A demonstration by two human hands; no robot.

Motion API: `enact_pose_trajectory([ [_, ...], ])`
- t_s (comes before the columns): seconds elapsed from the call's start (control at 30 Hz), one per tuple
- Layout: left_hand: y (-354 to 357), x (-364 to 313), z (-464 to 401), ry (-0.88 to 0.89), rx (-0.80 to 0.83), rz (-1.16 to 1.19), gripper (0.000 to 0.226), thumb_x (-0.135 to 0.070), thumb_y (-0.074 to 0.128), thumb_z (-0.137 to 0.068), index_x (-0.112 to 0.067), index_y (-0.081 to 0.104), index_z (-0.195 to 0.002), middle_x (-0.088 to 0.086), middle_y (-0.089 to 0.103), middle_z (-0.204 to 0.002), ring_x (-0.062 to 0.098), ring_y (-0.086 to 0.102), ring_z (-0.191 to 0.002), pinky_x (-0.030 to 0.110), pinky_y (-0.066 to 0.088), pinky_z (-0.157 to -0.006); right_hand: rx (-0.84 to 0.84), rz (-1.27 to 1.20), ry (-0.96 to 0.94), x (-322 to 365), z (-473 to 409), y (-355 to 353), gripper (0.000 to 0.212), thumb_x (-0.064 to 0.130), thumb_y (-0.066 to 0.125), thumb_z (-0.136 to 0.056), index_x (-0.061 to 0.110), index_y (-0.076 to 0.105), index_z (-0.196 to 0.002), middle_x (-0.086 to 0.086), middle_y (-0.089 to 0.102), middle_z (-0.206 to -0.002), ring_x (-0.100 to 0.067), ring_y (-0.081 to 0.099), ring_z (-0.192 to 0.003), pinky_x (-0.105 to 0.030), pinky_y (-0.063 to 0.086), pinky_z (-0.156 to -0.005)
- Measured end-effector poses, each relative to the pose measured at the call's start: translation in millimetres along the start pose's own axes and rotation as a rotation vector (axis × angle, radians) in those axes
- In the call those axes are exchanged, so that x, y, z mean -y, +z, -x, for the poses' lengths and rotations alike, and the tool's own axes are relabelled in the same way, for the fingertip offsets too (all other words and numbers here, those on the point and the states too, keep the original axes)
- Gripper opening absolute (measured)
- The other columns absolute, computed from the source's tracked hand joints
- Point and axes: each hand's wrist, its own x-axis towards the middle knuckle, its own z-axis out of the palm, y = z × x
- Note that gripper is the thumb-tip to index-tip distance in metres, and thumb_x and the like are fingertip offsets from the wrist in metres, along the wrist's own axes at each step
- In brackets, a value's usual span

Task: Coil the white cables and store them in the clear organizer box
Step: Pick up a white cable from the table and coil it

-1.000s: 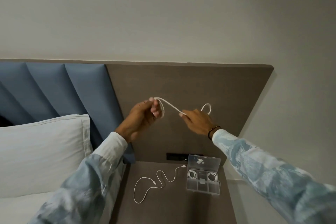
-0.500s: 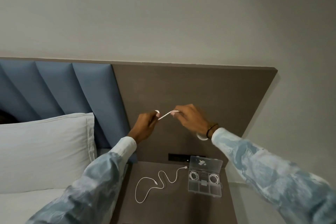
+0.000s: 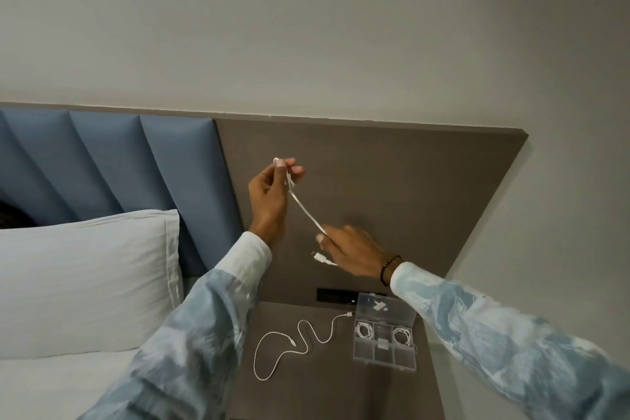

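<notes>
Head view: left hand (image 3: 269, 194) raised before the headboard panel (image 3: 392, 187), fingers pinched on loops of a white cable (image 3: 305, 211); right hand (image 3: 351, 249) lower, closed on the same cable, plug end (image 3: 318, 257) sticking out beneath it; second white cable (image 3: 296, 344) lies loose on the counter (image 3: 306, 395); clear organizer box (image 3: 385, 334) beside it, lid open, two coiled cables inside; pillow (image 3: 85, 283) at left.

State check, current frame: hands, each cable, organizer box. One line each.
left hand: raised, pinching coiled end of held cable
right hand: gripping same cable lower down
held cable: taut between hands, plug end dangling
loose cable: uncoiled, lying on nightstand
organizer box: lid open, two coiled cables in compartments
</notes>
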Motion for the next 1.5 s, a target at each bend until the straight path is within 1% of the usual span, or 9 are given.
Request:
enact_pose_trajectory([
  [0.13,-30,32,1,0.458,0.266,-0.871,0.025,-0.019,0.052,-0.102,-0.005,0.063,-0.085,0.011,0.064,-0.078,0.022,0.058,-0.067,0.039,0.051,-0.068,-0.024,-0.037,-0.046,12,-11,-20,0.030,0.040,0.037,-0.106,0.023,0.058,-0.095,0.001,0.064,-0.076,-0.017,0.059,-0.062,-0.036,0.048,-0.055],
  [0.23,-48,40,10,0.393,0.498,-1.012,0.029,-0.024,0.044,-0.104,-0.011,0.052,-0.079,-0.006,0.052,-0.069,0.009,0.046,-0.060,0.031,0.040,-0.064,-0.097,0.071,-0.065,-2,-20,-47,0.025,0.038,0.047,-0.102,0.024,0.066,-0.094,0.004,0.068,-0.079,-0.015,0.061,-0.068,-0.029,0.039,-0.054],
  [0.43,-37,30,31,-0.199,0.779,-0.574,0.040,-0.028,0.037,-0.107,-0.008,0.066,-0.088,0.001,0.054,-0.069,0.013,0.052,-0.066,0.026,0.044,-0.069,-0.119,0.204,-0.073,-35,-28,-61,0.034,0.046,0.050,-0.101,0.023,0.074,-0.099,0.008,0.072,-0.086,-0.010,0.061,-0.073,-0.029,0.047,-0.070],
  [0.67,-16,-1,8,-0.491,0.271,0.748,0.027,-0.020,0.045,-0.102,-0.009,0.061,-0.084,0.001,0.057,-0.068,0.014,0.060,-0.069,0.025,0.056,-0.075,0.024,-0.147,0.052,-18,-13,-8,0.027,0.030,0.048,-0.104,0.017,0.069,-0.095,0.001,0.072,-0.082,-0.015,0.068,-0.074,-0.040,0.059,-0.073],
  [0.73,-14,2,1,-0.386,0.160,0.656,0.025,-0.019,0.045,-0.104,-0.008,0.063,-0.090,0.002,0.064,-0.074,0.016,0.064,-0.075,0.028,0.058,-0.082,0.104,-0.242,0.054,-7,-9,2,0.025,0.028,0.051,-0.102,0.015,0.071,-0.095,0.001,0.074,-0.077,-0.012,0.071,-0.070,-0.039,0.061,-0.075],
  [0.83,-21,17,3,-0.042,0.100,-0.075,0.026,-0.019,0.049,-0.104,-0.002,0.068,-0.100,0.011,0.071,-0.088,0.018,0.070,-0.083,0.031,0.058,-0.086,0.136,-0.302,0.021,11,-8,6,0.025,0.029,0.054,-0.100,0.015,0.070,-0.088,0.004,0.071,-0.067,-0.005,0.067,-0.057,-0.027,0.056,-0.064],
  [0.97,-39,38,18,0.146,0.338,-0.726,0.038,-0.031,0.049,-0.102,-0.004,0.069,-0.084,0.004,0.065,-0.071,0.017,0.060,-0.065,0.037,0.047,-0.068,-0.055,-0.353,-0.025,15,-22,-25,0.027,0.033,0.056,-0.100,0.017,0.075,-0.091,-0.003,0.072,-0.072,-0.013,0.063,-0.062,-0.033,0.051,-0.062],
  [1.23,-20,33,38,-0.454,0.604,-0.151,0.031,-0.024,0.043,-0.103,-0.006,0.064,-0.088,0.008,0.054,-0.069,0.019,0.057,-0.067,0.030,0.047,-0.073,-0.252,-0.497,0.082,-9,-30,-59,0.012,0.025,0.074,-0.090,0.014,0.080,-0.094,0.004,0.079,-0.091,-0.012,0.072,-0.086,-0.032,0.059,-0.078],
  [1.5,-11,28,29,-0.578,0.469,0.182,0.036,-0.021,0.034,-0.106,-0.012,0.051,-0.076,0.005,0.050,-0.069,0.016,0.049,-0.065,0.027,0.047,-0.070,0.229,-0.988,0.420,-16,-15,-34,0.025,0.035,0.054,-0.103,0.024,0.070,-0.119,0.007,0.066,-0.076,-0.003,0.054,-0.060,-0.020,0.048,-0.059],
])
